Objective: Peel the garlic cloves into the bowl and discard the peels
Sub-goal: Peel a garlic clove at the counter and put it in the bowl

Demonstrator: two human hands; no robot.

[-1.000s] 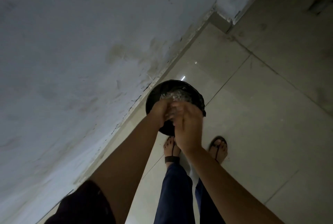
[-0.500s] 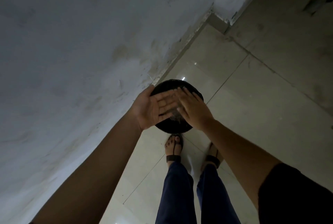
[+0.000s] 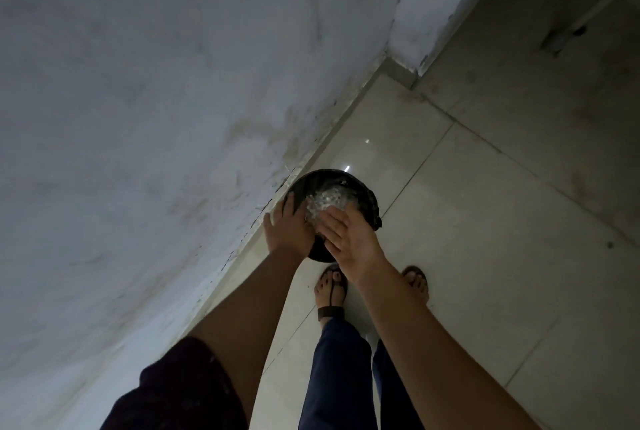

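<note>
A round black bin (image 3: 367,195) lined with a dark bag stands on the tiled floor against the wall. Pale garlic peels (image 3: 327,202) lie inside it. My left hand (image 3: 289,230) hovers over the bin's near left rim, back of the hand up, fingers straight. My right hand (image 3: 349,239) is beside it over the bin, palm turned up, fingers spread and straight. Neither hand holds anything. No bowl and no cloves are in view.
A scuffed pale wall (image 3: 156,118) runs along the left down to the floor edge. Glossy floor tiles (image 3: 485,256) spread to the right. My sandalled feet (image 3: 332,286) stand just short of the bin. A wall corner (image 3: 408,59) juts out behind it.
My hands have slid against each other over the bin: the left turned palm down, the right turned palm up, and the peels inside show again.
</note>
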